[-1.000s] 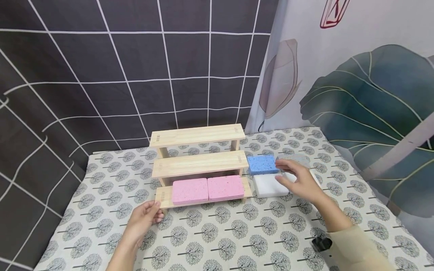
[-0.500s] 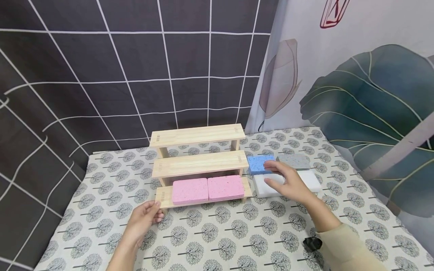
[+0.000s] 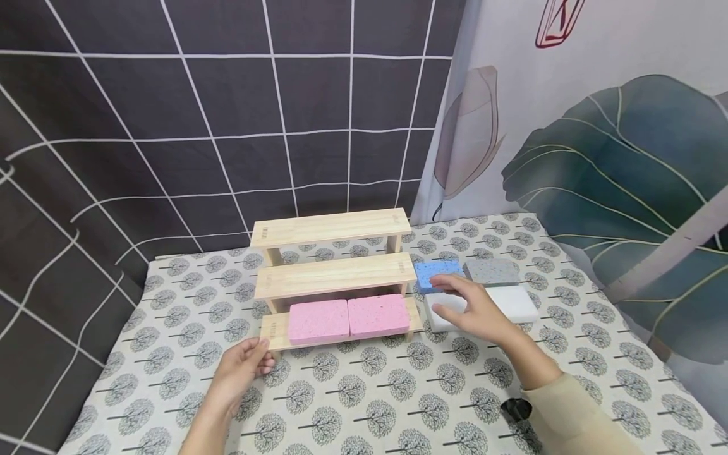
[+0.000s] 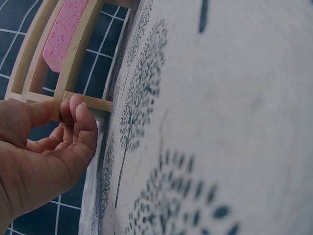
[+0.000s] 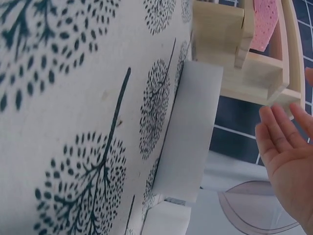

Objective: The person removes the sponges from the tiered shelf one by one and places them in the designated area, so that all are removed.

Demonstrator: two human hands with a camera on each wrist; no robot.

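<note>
Left hand (image 3: 241, 365) is pinching the near left corner of the lowest step (image 3: 275, 330) of a three-step wooden stand (image 3: 335, 278), its thumb lying against the wood and its other fingers curling in below; the left wrist view is showing the board's end between thumb and fingertips. To the right, the right hand (image 3: 474, 309) is hovering with relaxed, extended fingers pointing left and the thumb standing apart from them. A pale sleeve (image 3: 577, 414) is covering that forearm, and a small black object (image 3: 516, 409) is sitting beside the cuff. Both hands are working over a tabletop (image 3: 341, 436) that is wearing a cloth printed with grey trees.

On the lowest step, a left pink sponge (image 3: 318, 322) and a right pink sponge (image 3: 378, 315) are lying flat side by side. Right of the stand, a left white block (image 3: 442, 325) and a right white block (image 3: 519, 303) are resting on the cloth, partly hiding beneath the right hand. Just beyond them, a blue sponge (image 3: 432, 268) is lying on the left and a grey sponge (image 3: 491, 272) on the right.

Farther back, the middle step (image 3: 364, 272) and the top step (image 3: 330, 227) are rising behind the pink pair. At the far side, a dark covering (image 3: 227, 95) with white grid lines is hanging, and a pale curtain (image 3: 529, 95) with a large leaf print is hanging to its right
</note>
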